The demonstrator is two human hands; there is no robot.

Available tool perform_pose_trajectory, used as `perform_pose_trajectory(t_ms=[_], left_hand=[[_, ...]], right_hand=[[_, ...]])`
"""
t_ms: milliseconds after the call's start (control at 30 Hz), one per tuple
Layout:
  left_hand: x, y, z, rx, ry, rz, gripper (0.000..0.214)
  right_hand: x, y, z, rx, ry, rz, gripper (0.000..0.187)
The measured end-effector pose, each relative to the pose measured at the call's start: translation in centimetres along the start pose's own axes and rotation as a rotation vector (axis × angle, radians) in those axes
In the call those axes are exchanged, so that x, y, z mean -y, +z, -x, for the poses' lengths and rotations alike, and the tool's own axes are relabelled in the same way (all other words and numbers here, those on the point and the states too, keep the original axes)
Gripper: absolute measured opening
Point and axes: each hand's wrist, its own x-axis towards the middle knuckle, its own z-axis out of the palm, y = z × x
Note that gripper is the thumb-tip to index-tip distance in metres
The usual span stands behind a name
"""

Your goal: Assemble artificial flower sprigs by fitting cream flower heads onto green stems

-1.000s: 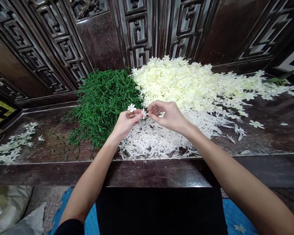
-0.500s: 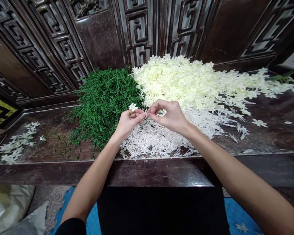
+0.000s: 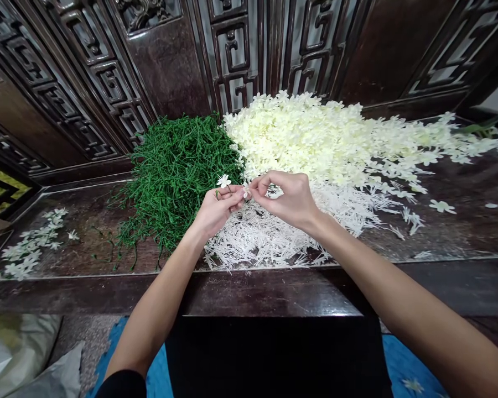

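Note:
My left hand is closed on a green plastic stem whose white artificial flower sticks up above the fingers. Between the two hands' fingertips is a second small white flower. My right hand pinches at that small flower with thumb and forefinger; the exact grip is too small to make out. Behind the left hand lies a heap of green plastic stems. White flower heads are piled behind the right hand, and thin white stamen pieces spread below both hands.
A dark wooden bench carries the heaps, with a carved lattice back behind them. Finished-looking white flowers on stems lie at the left. A loose flower head is at the right. Pale sacks stand on the floor.
The small white flower between the fingertips now shows more openly. Both hands stay in nearly the same place, and the flower above the left hand has shifted slightly left.

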Motion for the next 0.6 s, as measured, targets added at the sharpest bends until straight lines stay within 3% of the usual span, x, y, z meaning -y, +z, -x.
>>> perform_pose_trajectory(t_ms=[300, 600], left_hand=[[-0.03, -0.07, 0.11, -0.013, 0.012, -0.055, 0.023], [-0.91, -0.10, 0.25, -0.065, 0.062, -0.104, 0.025]], right_hand=[[0.77, -0.05, 0.19, 0.072, 0.176, -0.068, 0.023], [0.35, -0.89, -0.44, 0.052, 0.311, -0.203, 0.012]])
